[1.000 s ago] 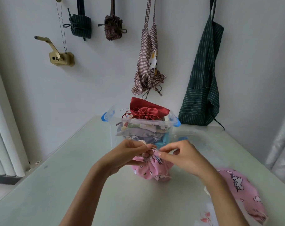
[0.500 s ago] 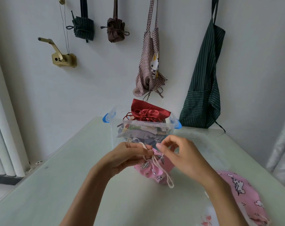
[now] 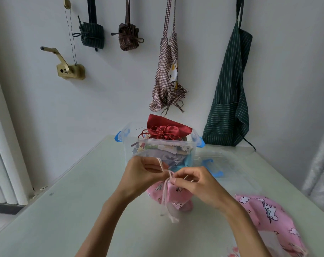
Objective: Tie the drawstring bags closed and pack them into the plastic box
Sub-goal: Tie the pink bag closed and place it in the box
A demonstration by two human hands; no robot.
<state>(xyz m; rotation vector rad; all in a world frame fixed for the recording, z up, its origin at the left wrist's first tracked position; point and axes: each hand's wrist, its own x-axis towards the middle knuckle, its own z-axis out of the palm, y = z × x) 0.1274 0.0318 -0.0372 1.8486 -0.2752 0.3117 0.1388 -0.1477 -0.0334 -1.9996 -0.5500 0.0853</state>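
A small pink patterned drawstring bag [image 3: 174, 195] stands on the pale green table [image 3: 65, 210], its mouth gathered. My left hand [image 3: 140, 175] pinches one pale cord [image 3: 160, 163] at the neck. My right hand [image 3: 196, 184] pinches the cord on the other side, fingers curled. A loose loop of cord hangs down the bag's front to the table. Just behind stands the clear plastic box [image 3: 131, 145] with blue latches, piled with folded bags and topped by a red satin bag [image 3: 165, 130].
Another pink unicorn-print bag [image 3: 268, 216] lies flat at the right. The box's clear lid [image 3: 229, 167] lies on the table right of the box. Aprons and rolled cloths hang on the wall behind. A window blind is at the left.
Both hands have worked the cord at the bag's neck; the right hand rose, then came back down to the neck, and a loop of cord now hangs down the front.
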